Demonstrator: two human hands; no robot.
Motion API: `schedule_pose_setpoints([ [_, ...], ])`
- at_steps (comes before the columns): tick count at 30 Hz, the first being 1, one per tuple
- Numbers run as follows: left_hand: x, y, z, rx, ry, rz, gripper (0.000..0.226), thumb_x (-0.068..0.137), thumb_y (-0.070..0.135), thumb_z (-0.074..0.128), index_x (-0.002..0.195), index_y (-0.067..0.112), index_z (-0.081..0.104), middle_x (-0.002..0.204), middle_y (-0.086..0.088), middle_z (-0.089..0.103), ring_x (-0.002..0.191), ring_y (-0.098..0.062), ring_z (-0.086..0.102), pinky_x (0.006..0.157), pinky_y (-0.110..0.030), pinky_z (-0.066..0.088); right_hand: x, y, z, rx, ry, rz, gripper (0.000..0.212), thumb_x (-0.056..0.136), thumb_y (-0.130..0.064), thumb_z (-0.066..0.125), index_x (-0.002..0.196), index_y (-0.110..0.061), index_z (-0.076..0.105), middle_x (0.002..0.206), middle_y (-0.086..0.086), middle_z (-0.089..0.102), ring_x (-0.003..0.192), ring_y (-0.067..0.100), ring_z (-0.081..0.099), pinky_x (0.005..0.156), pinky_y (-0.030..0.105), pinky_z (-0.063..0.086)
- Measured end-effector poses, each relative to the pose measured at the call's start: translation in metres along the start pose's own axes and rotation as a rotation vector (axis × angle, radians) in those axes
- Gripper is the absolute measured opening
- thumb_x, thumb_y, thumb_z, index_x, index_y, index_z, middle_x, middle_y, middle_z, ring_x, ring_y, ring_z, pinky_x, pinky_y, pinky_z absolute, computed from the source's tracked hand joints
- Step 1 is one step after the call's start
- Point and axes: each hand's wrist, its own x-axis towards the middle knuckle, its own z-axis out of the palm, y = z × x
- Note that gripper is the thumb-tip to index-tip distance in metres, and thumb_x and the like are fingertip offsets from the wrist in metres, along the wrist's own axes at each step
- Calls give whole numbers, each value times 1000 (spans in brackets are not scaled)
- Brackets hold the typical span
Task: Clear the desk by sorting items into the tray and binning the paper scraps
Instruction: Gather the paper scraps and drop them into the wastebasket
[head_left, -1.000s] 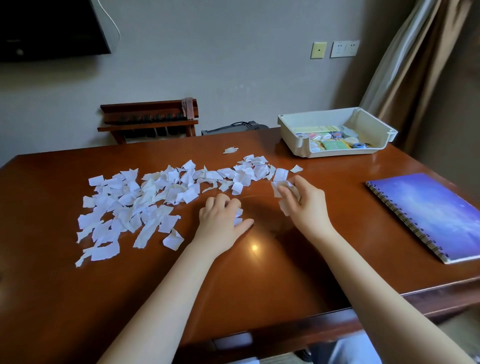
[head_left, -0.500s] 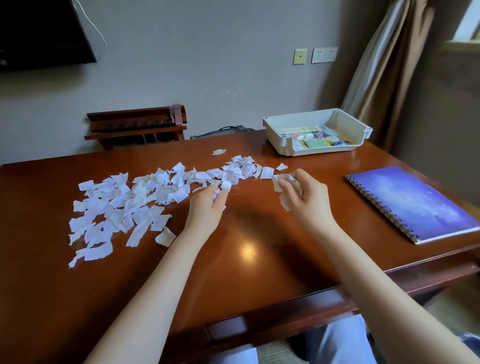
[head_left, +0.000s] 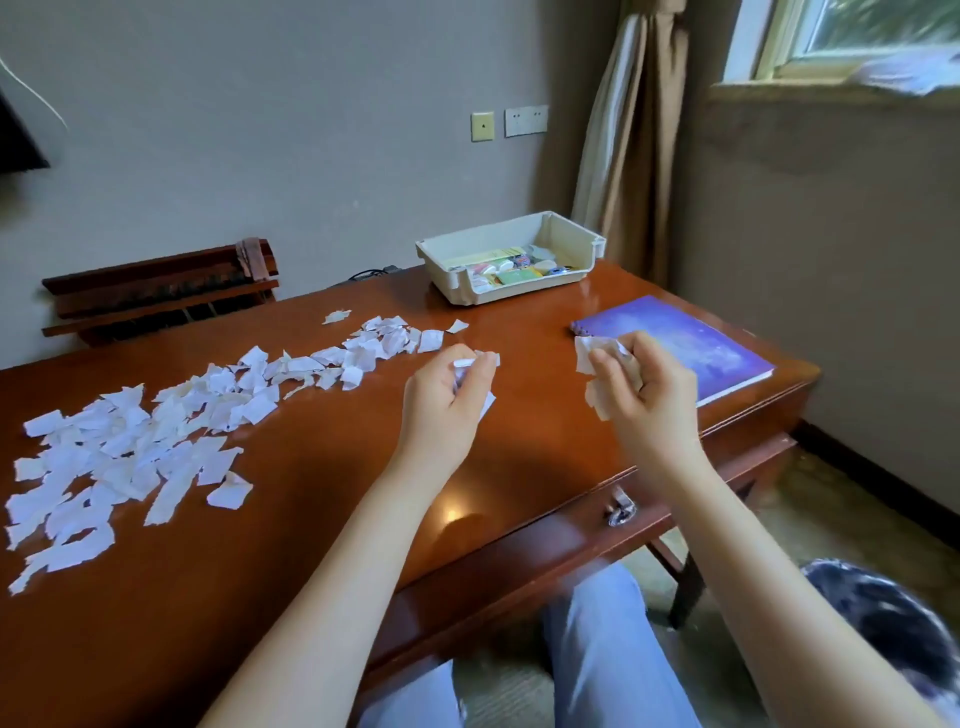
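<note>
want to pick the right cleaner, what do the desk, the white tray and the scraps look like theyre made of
Desk: reddish-brown wood or wood veneer with a glossy lacquer; it reflects a bright light spot.
Tray: off-white moulded plastic, fairly matt; rounded corners and thin, even walls.
Paper scraps: thin white paper, matt; ragged torn edges and creases.

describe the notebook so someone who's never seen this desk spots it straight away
On the brown wooden desk, go to its right end. Nearer than the white tray lies the notebook, flat, partly hidden by the right hand. Its purple cover sets it apart from the white tray and paper scraps.
</note>
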Motion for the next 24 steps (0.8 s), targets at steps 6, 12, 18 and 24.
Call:
schedule_pose_setpoints([
  [6, -8, 15, 96, -147, -183, 87, 42, 95, 12, 50, 57, 23, 37, 42, 11, 42, 42, -4, 40, 48, -4, 32, -23, 46, -82, -120, 114, 73, 24, 88, -20, 57, 71, -3, 51, 56, 0, 51, 55, 6, 42, 52, 9, 32],
  [12, -26, 25, 207, -231, -343, 97, 33, 93, 14, 54, 62, 21, 48, 44, 12, 46, 46, 4, 49, 49, -6, 32, -46, 107, -160, -286, 238, 191, 16, 89, -19, 55, 76, -10, 55, 57, -16, 46, 55, -4, 48, 50, 8, 33],
  [18, -44, 20, 306, -244, -484, 61, 35, 94, 24, 52, 62, 11, 48, 51, 5, 44, 52, -8, 42, 52, -20, 35, -59, 168, -217, -337, 348, 334, 22, 88, -22, 52, 76, -4, 55, 58, 8, 51, 57, 12, 41, 50, 12, 31],
  [24, -52, 4, 392, -247, -618, -16, 36, 93, 27, 51, 70, 0, 54, 42, 10, 41, 45, -7, 44, 47, -17, 28, -74, 238, -251, -381, 448, 489, 24, 89, -22, 53, 75, -2, 54, 60, 16, 52, 56, 9, 38, 51, 14, 30],
])
